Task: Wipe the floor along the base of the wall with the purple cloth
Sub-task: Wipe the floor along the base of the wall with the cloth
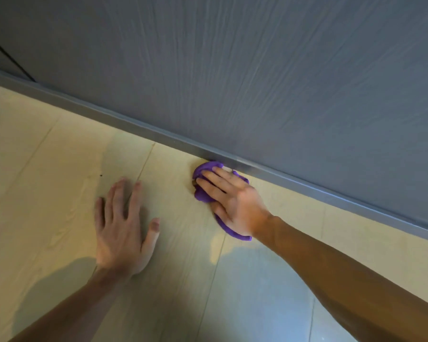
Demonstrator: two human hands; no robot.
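Floor wipe at wall base observed.
Left hand (124,225) lay flat on the wood-look floor (47,169), fingers spread. Right hand (235,201) pressed the bunched purple cloth (203,170) with straight fingers, cloth touching the grey skirting board (134,125).

The single head-worn camera looks steeply down and forward, close over the pale floor (47,169) where it meets the grey wall (257,70).

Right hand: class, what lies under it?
A crumpled purple cloth lies under the right hand, pressed onto the pale wooden floor. The hand covers the cloth's middle, so that part cannot be seen.
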